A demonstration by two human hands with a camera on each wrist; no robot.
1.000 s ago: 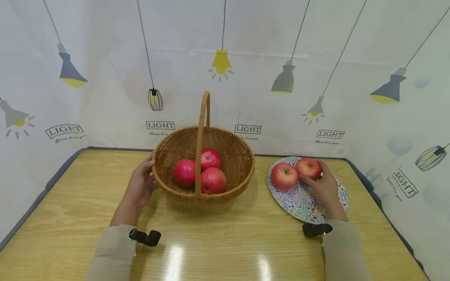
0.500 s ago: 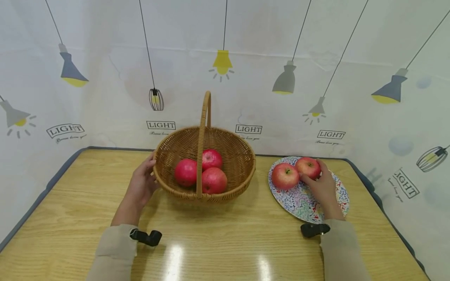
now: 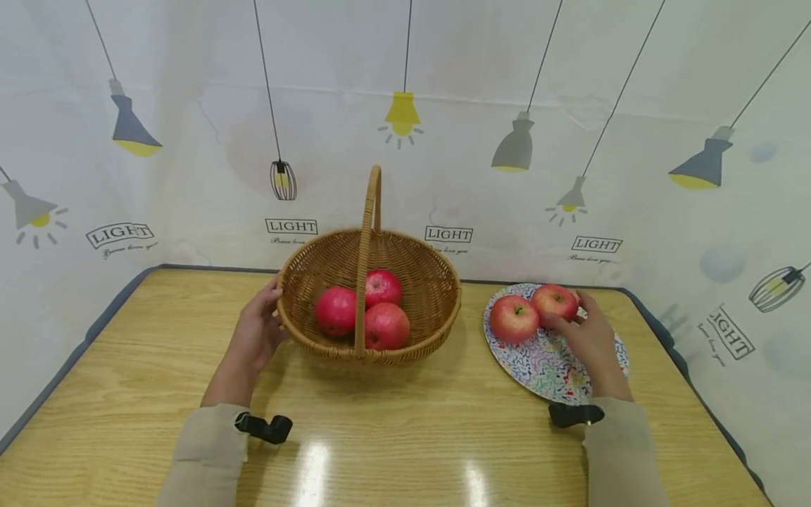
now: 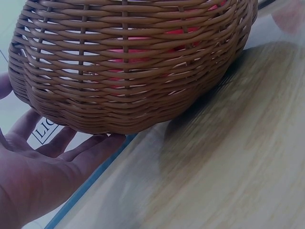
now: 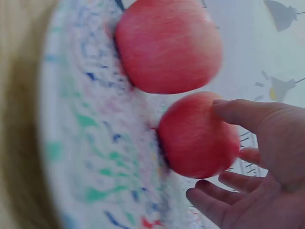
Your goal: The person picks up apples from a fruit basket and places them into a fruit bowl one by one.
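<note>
My left hand (image 3: 256, 327) grips the left side of a brown wicker basket (image 3: 437, 296). In the left wrist view, its fingers (image 4: 90, 150) lie against the woven underside. Inside the basket are three red apples, one of them (image 3: 386, 326) in front. My right hand (image 3: 589, 334) is beside the rear-right apple (image 3: 555, 303) on a patterned plate (image 3: 538, 370). The right wrist view shows its thumb over that apple's edge and its other fingers spread around it, loosely. Whether the thumb touches the apple is unclear. A second apple (image 3: 514, 319) sits to its left on the plate.
The basket's tall arched handle (image 3: 364, 260) stands up from its middle. Behind and around the wooden table (image 3: 393, 436) hangs a white curtain (image 3: 342, 127) printed with lamps. A dark border runs along the table's edge. Black camera straps (image 3: 262, 427) sit at both wrists.
My right hand has eased slightly right and its fingers have loosened from the rear-right apple, which stays on the plate. My left hand and the basket keep their places.
</note>
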